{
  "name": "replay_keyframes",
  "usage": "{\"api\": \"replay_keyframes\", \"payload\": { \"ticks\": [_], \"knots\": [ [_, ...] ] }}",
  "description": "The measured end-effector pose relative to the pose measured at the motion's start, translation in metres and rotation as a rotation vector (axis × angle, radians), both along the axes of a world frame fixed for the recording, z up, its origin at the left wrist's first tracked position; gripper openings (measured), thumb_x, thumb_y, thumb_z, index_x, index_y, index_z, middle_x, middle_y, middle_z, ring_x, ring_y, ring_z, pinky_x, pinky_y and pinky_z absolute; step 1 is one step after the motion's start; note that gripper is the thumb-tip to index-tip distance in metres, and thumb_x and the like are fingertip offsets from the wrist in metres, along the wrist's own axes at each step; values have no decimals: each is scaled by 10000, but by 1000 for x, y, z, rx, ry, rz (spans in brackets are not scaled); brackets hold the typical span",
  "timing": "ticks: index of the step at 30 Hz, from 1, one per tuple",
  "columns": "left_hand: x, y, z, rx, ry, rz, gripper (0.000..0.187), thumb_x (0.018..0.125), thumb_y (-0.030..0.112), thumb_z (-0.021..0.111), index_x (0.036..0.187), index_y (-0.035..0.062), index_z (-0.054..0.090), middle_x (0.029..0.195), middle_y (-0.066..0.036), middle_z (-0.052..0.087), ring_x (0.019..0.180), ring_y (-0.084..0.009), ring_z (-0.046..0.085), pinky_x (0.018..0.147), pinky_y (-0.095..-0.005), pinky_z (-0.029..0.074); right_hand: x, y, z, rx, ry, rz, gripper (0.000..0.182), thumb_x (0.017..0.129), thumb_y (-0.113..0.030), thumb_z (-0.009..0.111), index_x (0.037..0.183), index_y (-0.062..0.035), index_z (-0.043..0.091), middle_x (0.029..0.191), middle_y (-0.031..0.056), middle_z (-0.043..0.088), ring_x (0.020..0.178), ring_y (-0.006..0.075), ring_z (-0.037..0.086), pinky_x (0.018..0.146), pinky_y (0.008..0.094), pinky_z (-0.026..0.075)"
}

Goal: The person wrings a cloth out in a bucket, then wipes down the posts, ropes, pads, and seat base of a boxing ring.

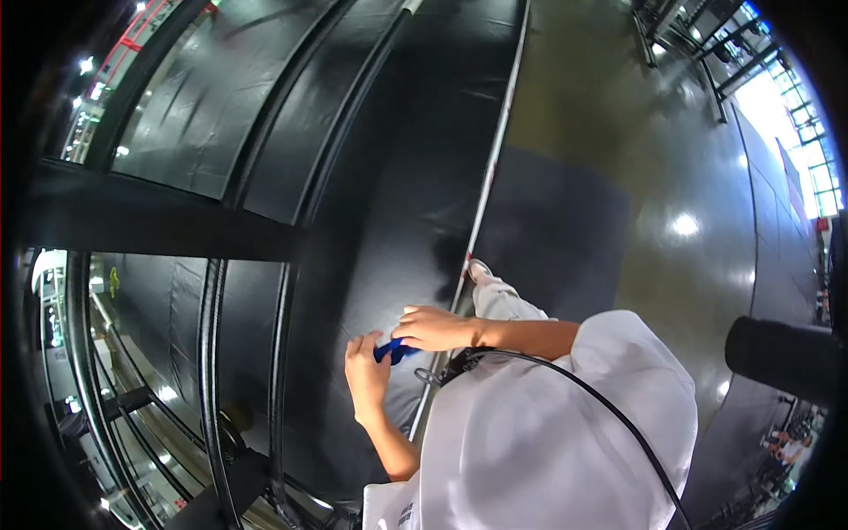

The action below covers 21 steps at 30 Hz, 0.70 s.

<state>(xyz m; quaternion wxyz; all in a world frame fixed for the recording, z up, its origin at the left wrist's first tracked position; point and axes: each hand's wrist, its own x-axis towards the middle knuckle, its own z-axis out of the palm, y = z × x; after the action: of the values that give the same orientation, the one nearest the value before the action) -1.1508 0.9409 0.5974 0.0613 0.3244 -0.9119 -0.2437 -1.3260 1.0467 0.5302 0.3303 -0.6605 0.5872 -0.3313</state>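
My left hand (366, 371) and my right hand (435, 329) meet in front of my body. Between them is a small, dark-blue, soft-looking thing (395, 351), partly hidden by the fingers. My left fingers close on its left end from below, while the right fingers grip it from above; I cannot tell its exact kind. A black cable (565, 371) runs across my white shirt (565, 433) from a small black part (459, 364) near my right wrist.
Black upright bars (212, 380) and a thick black beam (168, 212) stand at the left. Black padded matting (406, 177) lies beyond them, edged by a white strip (495, 150). Shiny floor (689, 265) extends rightward. A padded black bar (777, 362) juts in at right.
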Motion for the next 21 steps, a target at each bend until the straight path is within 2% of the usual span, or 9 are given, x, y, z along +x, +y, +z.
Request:
{"api": "replay_keyframes", "payload": {
  "ticks": [4,8,12,14,16,17,18,20,21],
  "knots": [
    [-23,-2,7,-66,-56,161,261,687,-74,732,911,57,705,769,-113,654,812,-332,644,775,-434,478,-32,-4,-12,-380,237,-121,356,914,-91,632,1262,-21,661,1094,128,718,1122,311,657,970,418,537],
    [-56,-10,18,-266,111,241,258,658,-89,661,850,82,685,735,-106,630,754,-321,624,751,-421,456,-68,-11,19,-184,258,-76,405,955,-112,597,1353,-35,604,1012,183,711,857,367,729,720,461,594],
    [-102,-27,36,-556,322,258,232,607,-30,644,795,105,656,748,-58,604,752,-285,597,687,-418,428,-84,-24,50,-98,-145,-121,235,973,-158,619,1168,-33,651,896,238,701,832,434,699,755,486,555],
    [-121,-36,45,-618,459,178,217,551,-16,665,719,108,606,730,-58,570,704,-280,563,635,-412,423,-98,-39,59,109,-560,148,194,987,-121,606,1117,14,658,1118,165,693,1032,263,697,895,402,538],
    [-131,-37,69,-702,510,73,224,524,30,682,694,110,559,719,-56,523,679,-266,537,611,-409,408,-98,-55,28,56,-906,156,171,967,-38,598,1119,19,653,1189,140,671,1142,231,655,960,402,528],
    [-140,-39,93,-723,564,34,246,508,61,691,684,105,524,710,-59,484,658,-270,513,610,-404,417,-104,-67,39,45,-1075,193,244,969,-78,621,1195,10,649,1100,163,692,1090,281,680,919,420,539],
    [-145,-43,107,-686,638,-29,257,521,69,702,683,100,505,726,-60,478,658,-278,507,615,-407,434,-110,-81,44,49,-1049,244,244,969,-78,621,1195,10,649,1100,163,692,1090,281,680,919,420,539],
    [-149,-48,130,-615,652,-144,260,540,88,721,693,94,512,749,-62,491,699,-282,531,634,-406,456,-117,-103,46,-475,-355,140,262,894,-58,650,1153,-20,670,1143,191,702,1119,370,676,895,431,552],
    [-149,-50,145,-563,634,-216,246,586,117,730,740,89,540,804,-67,528,746,-282,563,637,-402,466,-124,-114,30,-464,-182,190,262,827,-47,659,1089,-40,676,1134,212,704,1087,440,668,841,454,563]
  ]
}}
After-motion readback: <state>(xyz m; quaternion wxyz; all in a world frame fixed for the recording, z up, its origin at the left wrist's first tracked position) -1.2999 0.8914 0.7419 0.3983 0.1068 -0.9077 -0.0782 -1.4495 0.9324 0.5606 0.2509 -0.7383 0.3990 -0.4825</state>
